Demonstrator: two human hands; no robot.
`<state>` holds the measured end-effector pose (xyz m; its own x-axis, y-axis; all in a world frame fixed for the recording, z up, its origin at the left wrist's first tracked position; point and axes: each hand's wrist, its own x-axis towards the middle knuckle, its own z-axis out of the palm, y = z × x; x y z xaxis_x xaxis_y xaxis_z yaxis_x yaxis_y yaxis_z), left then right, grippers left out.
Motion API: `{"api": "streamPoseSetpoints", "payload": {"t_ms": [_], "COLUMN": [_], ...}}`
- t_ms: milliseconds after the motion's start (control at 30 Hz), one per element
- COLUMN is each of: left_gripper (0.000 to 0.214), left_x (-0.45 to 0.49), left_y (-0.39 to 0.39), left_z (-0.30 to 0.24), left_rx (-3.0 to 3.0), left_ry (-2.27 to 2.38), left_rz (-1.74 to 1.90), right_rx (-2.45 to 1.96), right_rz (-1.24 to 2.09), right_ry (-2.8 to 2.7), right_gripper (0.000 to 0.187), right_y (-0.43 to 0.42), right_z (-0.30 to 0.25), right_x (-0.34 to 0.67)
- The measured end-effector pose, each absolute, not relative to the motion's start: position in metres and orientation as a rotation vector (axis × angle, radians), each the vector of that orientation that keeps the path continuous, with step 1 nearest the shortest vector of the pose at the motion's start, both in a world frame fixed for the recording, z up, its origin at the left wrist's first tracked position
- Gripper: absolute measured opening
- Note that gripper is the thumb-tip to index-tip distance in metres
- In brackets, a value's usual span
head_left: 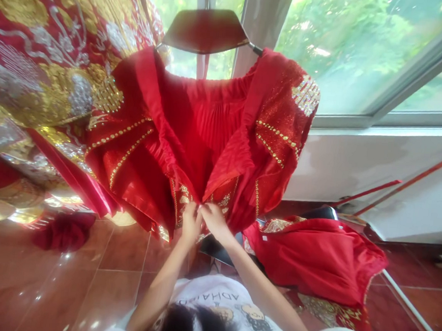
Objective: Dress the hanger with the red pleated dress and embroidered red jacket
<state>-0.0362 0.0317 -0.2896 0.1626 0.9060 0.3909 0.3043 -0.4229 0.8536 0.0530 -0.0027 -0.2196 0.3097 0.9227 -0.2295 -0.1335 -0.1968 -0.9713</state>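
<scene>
A red beaded garment (pixel 276 139) hangs from a dark red hanger (pixel 206 29) in front of me, its front falling open in a V. Rows of gold beads and glittering square motifs decorate it on both sides. Low on the V, where the two edges meet, my left hand (pixel 191 222) pinches the cloth. Right beside it, almost touching, my right hand (pixel 213 220) is closed at the same spot. A tiny pale point shows between the fingertips, too small to name.
Gold-and-silver embroidered red cloth (pixel 43 44) hangs close on the left. To the right, another red garment (pixel 321 255) lies draped over a dark seat or support. A window (pixel 352 58) is behind, above brown floor tiles (pixel 122 247). Thin rods (pixel 426 181) lean at the right.
</scene>
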Motion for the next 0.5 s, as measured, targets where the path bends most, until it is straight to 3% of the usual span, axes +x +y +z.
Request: {"api": "streamPoseSetpoints", "payload": {"t_ms": [167,500], "left_gripper": [0.023,0.019], "left_x": [-0.04,-0.038], "left_y": [0.034,0.035], "left_z": [-0.291,-0.278], "left_rx": [1.887,2.079], "left_ry": [1.162,1.2], "left_rz": [1.29,1.213], "right_rx": [-1.278,-1.114], "right_rz": [1.31,1.174], "right_ry": [-0.622,-0.501], "right_gripper": [0.023,0.02], "right_y": [-0.004,-0.003], "right_z": [-0.21,-0.145], "right_x": [0.044,0.043]}}
